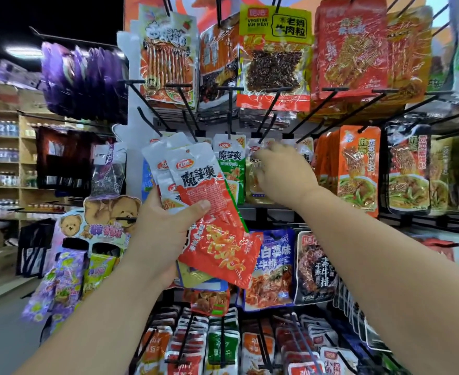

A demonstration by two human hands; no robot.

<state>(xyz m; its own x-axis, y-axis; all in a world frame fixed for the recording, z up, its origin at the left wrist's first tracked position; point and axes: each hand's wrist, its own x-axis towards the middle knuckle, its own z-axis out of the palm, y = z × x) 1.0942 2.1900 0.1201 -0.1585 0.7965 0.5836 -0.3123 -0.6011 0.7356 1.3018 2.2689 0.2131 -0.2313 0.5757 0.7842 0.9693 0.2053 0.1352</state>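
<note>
My left hand (pixel 166 228) grips a small stack of snack packets (pixel 209 212), white at the top and red-orange below, tilted to the right, thumb across the front one. My right hand (pixel 279 171) reaches up to a yellowish packet (pixel 254 185) hanging on a black peg (pixel 266 128) in the middle row. Its fingers touch the packet's top near the peg; motion blur hides whether they pinch it. A green packet of the same brand (pixel 231 166) hangs just left of it.
A rack of black pegs carries hanging snack bags: a yellow vegetarian-meat bag (pixel 275 58) above, orange noodle bags (pixel 358 171) to the right, blue and black bags (pixel 274 266) below. Purple bags (pixel 82 79) and a bear display (pixel 106 212) stand left. Shelves (pixel 1 147) line the far left aisle.
</note>
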